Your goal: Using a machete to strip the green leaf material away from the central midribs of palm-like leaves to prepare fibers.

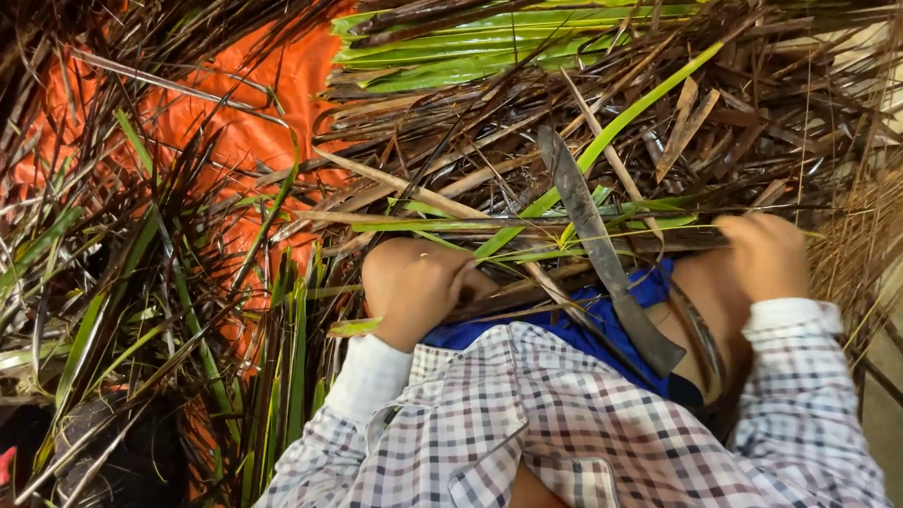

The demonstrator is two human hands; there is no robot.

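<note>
Head view: we saw our left hand [415, 288] and right hand [767, 255] both closed around a bundle of palm-leaf strips [532, 227], the machete [602, 254] lying at six o'clock of it, over our lap.

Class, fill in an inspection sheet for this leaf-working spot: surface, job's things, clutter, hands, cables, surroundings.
Surface: orange sheet on the ground, mostly buried under leaves.
Job's things: long dark blade lying across the lap, tip pointing away; leaf strips stretched between both hands.
Clutter: dry brown fronds and fresh green leaves piled all around.
Hands: left hand closed on the strips; right hand closed on their other end.
Cables: nothing seen.
Surroundings: pale floor at the right edge.
</note>
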